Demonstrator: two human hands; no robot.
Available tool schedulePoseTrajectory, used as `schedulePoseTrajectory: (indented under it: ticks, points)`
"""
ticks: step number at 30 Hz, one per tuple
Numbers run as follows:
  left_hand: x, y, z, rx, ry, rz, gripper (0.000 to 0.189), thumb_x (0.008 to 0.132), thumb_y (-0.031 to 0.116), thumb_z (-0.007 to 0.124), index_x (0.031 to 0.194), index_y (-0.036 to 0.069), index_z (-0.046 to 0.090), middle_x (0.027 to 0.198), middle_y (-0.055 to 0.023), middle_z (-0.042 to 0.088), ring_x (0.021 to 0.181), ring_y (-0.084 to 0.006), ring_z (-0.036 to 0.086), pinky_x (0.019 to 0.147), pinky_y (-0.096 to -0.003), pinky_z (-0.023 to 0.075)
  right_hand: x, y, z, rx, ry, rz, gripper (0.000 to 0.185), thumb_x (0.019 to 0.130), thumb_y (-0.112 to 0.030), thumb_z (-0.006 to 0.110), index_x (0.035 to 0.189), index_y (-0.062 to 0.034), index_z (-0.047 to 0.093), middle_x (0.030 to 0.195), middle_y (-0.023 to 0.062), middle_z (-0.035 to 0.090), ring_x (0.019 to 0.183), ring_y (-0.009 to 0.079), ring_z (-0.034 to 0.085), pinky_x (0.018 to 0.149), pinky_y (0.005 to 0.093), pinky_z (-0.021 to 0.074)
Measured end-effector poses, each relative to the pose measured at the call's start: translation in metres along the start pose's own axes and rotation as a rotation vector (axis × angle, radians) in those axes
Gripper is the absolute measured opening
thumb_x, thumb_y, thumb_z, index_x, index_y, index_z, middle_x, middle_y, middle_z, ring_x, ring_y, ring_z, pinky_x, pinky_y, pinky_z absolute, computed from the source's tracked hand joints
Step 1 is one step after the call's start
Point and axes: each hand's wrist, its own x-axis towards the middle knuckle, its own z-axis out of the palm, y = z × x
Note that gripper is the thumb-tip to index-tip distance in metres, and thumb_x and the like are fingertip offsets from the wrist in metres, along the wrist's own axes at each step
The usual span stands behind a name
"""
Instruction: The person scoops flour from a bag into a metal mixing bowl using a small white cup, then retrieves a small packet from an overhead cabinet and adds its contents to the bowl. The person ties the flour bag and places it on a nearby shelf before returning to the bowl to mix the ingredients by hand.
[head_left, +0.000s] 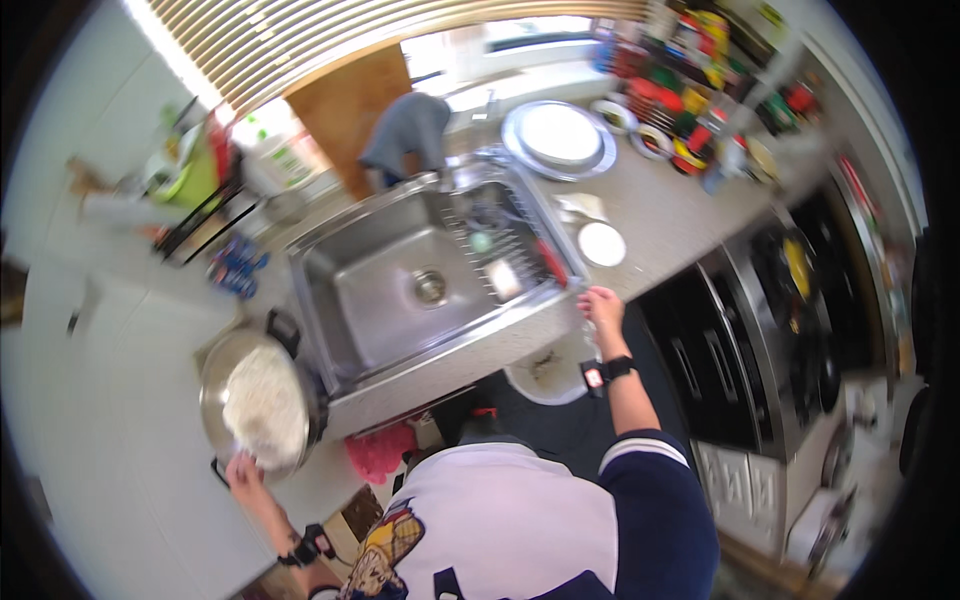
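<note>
My left hand (246, 476) is at the near rim of a steel pot (214, 375), beside one of its dark handles. Whether the fingers grip the pot or only touch it is unclear. A heap of white food, perhaps rice or flour (266, 405), fills much of the pot. Out to the right, my right hand (602, 311) hovers by the counter's front edge, fingers partly curled; I see nothing clearly in it. Below that hand is a pale bin (551, 367) with dark scraps inside. Between my hands lies a stainless steel sink (375, 300).
A wire rack (487, 255) spans the sink's right side, holding small items. Behind it stand stacked plates (559, 139), a white round lid or dish (601, 244) and crowded jars (660, 105). A grey cloth (412, 131) hangs near the tap. The stove (787, 285) is at right.
</note>
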Motion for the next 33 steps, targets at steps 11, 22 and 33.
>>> schedulePoseTrajectory:
  ticks: [11, 22, 33]
  points:
    - [-0.016, -0.041, -0.010, -0.180, 0.141, 0.068, 0.017, 0.090, 0.004, 0.065, 0.106, 0.001, 0.059, 0.101, -0.0042, 0.064, 0.094, -0.0100, 0.060, 0.083, -0.0246, 0.0485, -0.057, -0.001, 0.087, -0.160, -0.449, -0.078, 0.017, 0.088, -0.012, 0.065, 0.105, -0.0090, 0.062, 0.088, 0.0025, 0.070, 0.065, 0.0074, 0.062, 0.052, 0.0178, 0.0425]
    - [-0.006, -0.066, -0.022, -0.110, 0.075, 0.093, 0.015, 0.089, 0.004, 0.066, 0.103, 0.000, 0.061, 0.088, -0.0012, 0.067, 0.078, -0.0070, 0.062, 0.070, -0.0218, 0.0485, -0.164, -0.008, 0.158, -0.143, -0.770, -0.144, 0.010, 0.092, -0.009, 0.062, 0.100, -0.0036, 0.063, 0.078, 0.0042, 0.069, 0.060, 0.0076, 0.059, 0.055, 0.0199, 0.0425]
    - [0.049, -0.039, -0.059, -1.061, -0.646, -0.295, 0.088, 0.096, 0.067, 0.022, 0.146, -0.006, 0.028, 0.151, -0.0206, 0.034, 0.140, -0.0323, 0.033, 0.115, -0.0434, 0.0246, -0.375, -0.070, 0.273, -0.195, -1.219, -0.450, 0.052, 0.101, -0.043, 0.044, 0.127, 0.0003, 0.057, 0.133, 0.0135, 0.055, 0.125, 0.0243, 0.049, 0.102, 0.0377, 0.0399]
